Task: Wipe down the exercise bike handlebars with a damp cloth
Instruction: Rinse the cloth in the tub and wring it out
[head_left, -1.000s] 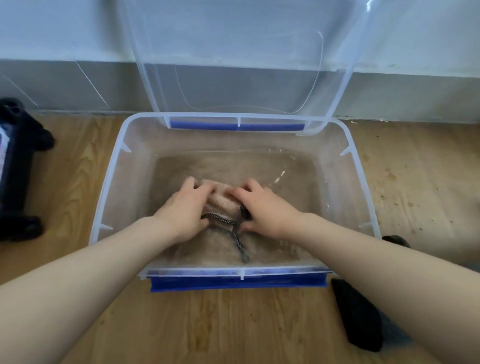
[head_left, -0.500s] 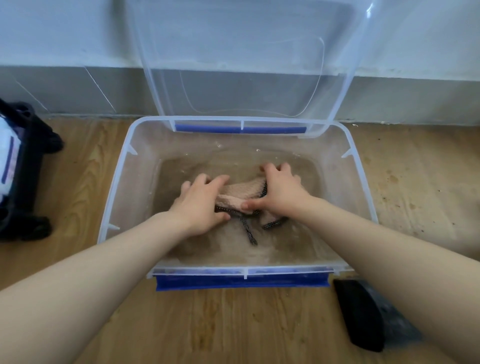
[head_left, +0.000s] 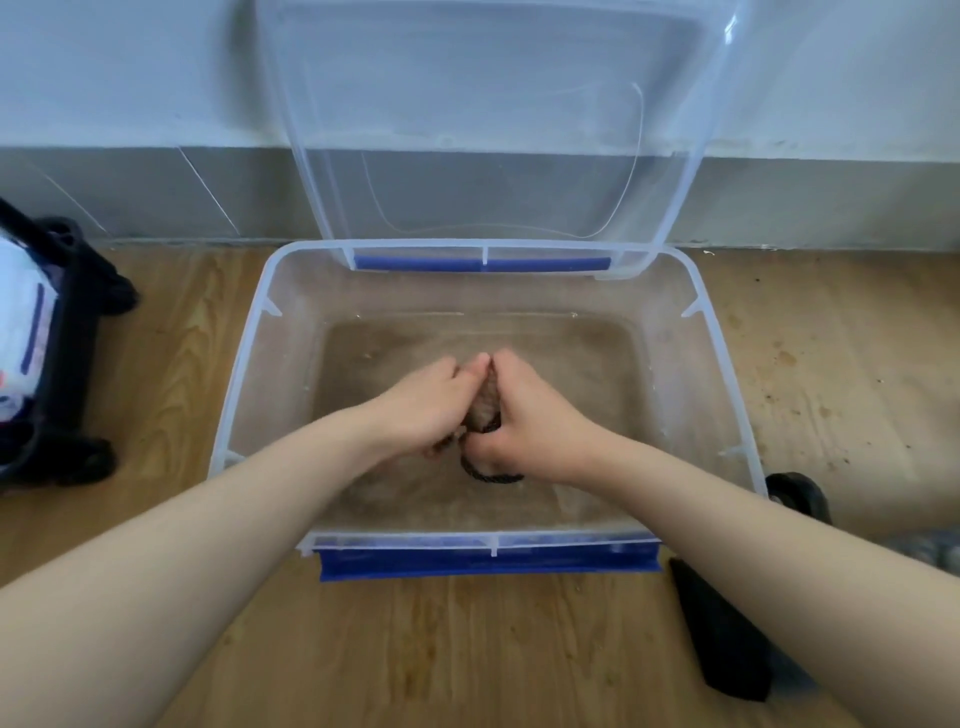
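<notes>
A clear plastic tub (head_left: 244, 374) with blue latches stands on the wooden floor with shallow water in it. Over the middle of the tub, my left hand (head_left: 423, 408) and my right hand (head_left: 524, 415) are pressed together around a bunched wet cloth (head_left: 485, 402). Only a dark strip of the cloth shows between the palms. A dark cord loop (head_left: 488, 475) from the cloth hangs below my right hand. No exercise bike handlebars are in view.
The tub's clear lid (head_left: 488, 124) stands open against the wall behind it. A black wheeled frame (head_left: 62, 364) sits on the floor at the left. A black object (head_left: 722, 629) lies on the floor at the lower right, with a black wheel (head_left: 797, 493) beyond it.
The cloth lay spread under both hands in the water. Both hands have gathered it up, come together and lifted it into a tight bundle between the palms.
</notes>
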